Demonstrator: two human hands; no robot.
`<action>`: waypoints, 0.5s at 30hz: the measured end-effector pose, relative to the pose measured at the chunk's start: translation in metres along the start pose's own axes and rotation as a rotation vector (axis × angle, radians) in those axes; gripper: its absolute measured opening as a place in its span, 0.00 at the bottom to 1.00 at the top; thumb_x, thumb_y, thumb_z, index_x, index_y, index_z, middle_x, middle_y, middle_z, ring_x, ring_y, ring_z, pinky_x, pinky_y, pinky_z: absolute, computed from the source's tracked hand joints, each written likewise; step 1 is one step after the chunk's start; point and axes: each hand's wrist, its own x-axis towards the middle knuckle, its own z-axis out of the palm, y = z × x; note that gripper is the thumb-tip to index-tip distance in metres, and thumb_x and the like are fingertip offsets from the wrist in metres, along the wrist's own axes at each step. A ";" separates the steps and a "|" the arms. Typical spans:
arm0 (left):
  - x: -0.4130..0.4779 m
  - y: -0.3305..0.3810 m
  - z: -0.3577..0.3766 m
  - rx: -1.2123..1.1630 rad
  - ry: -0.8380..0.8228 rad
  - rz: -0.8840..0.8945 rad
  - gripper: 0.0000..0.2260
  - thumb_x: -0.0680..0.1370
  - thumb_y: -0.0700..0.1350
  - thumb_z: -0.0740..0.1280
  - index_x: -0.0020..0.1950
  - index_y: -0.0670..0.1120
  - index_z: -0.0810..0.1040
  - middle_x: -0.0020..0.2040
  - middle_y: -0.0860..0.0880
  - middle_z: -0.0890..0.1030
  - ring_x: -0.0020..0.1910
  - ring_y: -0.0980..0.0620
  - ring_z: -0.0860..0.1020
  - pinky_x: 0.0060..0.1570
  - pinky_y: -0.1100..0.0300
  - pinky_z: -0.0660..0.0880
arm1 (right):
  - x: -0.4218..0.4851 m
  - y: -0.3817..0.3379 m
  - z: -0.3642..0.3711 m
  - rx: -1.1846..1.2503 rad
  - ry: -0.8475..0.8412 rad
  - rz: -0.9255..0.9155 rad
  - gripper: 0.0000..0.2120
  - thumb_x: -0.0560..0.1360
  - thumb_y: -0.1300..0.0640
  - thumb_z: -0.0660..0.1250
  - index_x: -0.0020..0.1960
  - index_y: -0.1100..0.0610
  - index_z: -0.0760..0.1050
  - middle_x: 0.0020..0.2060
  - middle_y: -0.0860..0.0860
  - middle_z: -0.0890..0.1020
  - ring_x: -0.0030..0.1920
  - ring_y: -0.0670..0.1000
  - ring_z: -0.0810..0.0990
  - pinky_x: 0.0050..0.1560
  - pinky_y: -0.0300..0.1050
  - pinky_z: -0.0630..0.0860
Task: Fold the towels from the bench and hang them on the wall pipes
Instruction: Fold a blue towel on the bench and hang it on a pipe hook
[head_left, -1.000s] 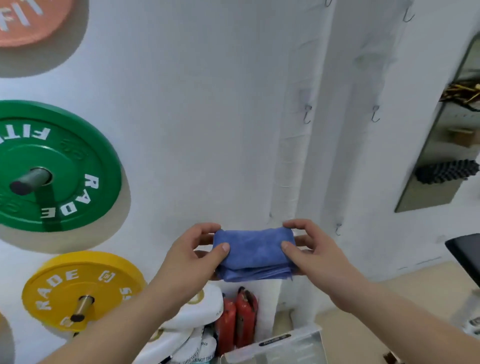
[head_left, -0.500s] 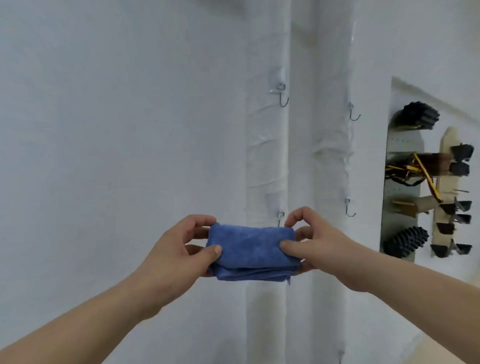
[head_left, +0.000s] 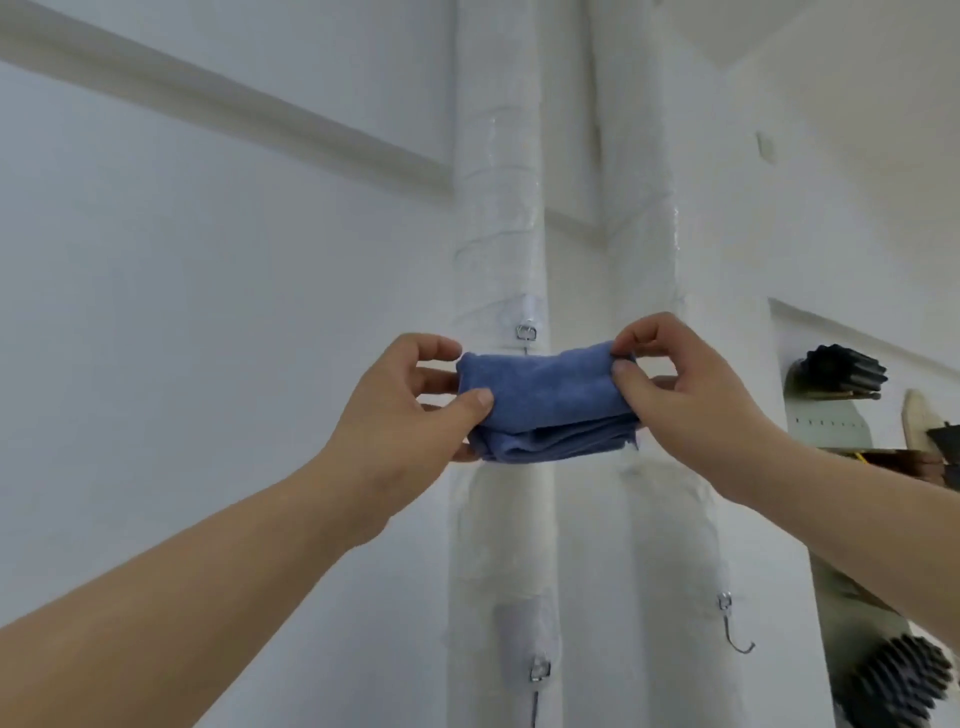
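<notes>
A folded blue towel (head_left: 550, 402) is held up in front of two white wrapped wall pipes. My left hand (head_left: 410, 410) pinches its left end between thumb and fingers. My right hand (head_left: 680, 395) pinches the right end, fingertips on the top corner. The towel's top edge sits just under a small metal hook (head_left: 526, 332) on the left pipe (head_left: 498, 208); the hook's lower part is hidden by the cloth. The right pipe (head_left: 641, 234) runs behind my right hand.
Lower hooks hang on both pipes, one on the left pipe (head_left: 539, 675) and one on the right pipe (head_left: 733, 631). A pegboard (head_left: 826, 431) with black rollers (head_left: 841, 371) hangs on the wall at the right.
Both hands have raised the towel up along the pipes, and my view has tilted upward; the weight plates on the wall have left the frame. The towel now reaches a higher hook.
</notes>
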 end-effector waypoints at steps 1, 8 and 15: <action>0.012 0.009 0.006 0.011 0.008 0.043 0.16 0.78 0.41 0.72 0.63 0.53 0.74 0.55 0.52 0.83 0.43 0.52 0.87 0.38 0.61 0.84 | 0.013 0.000 -0.003 -0.010 0.031 -0.047 0.07 0.82 0.58 0.63 0.52 0.46 0.76 0.42 0.43 0.79 0.28 0.45 0.79 0.27 0.30 0.71; 0.066 0.027 0.026 0.108 0.098 0.094 0.13 0.79 0.39 0.69 0.61 0.51 0.76 0.60 0.47 0.77 0.41 0.43 0.87 0.38 0.55 0.85 | 0.068 0.012 0.007 -0.073 -0.025 -0.213 0.08 0.78 0.50 0.68 0.55 0.49 0.83 0.53 0.43 0.83 0.51 0.42 0.83 0.49 0.35 0.81; 0.071 0.003 0.033 0.288 0.064 0.088 0.10 0.80 0.43 0.66 0.59 0.51 0.82 0.49 0.50 0.83 0.37 0.48 0.85 0.39 0.57 0.85 | 0.073 0.035 0.017 -0.066 -0.216 0.006 0.15 0.80 0.47 0.63 0.48 0.56 0.83 0.38 0.56 0.85 0.34 0.49 0.80 0.44 0.47 0.79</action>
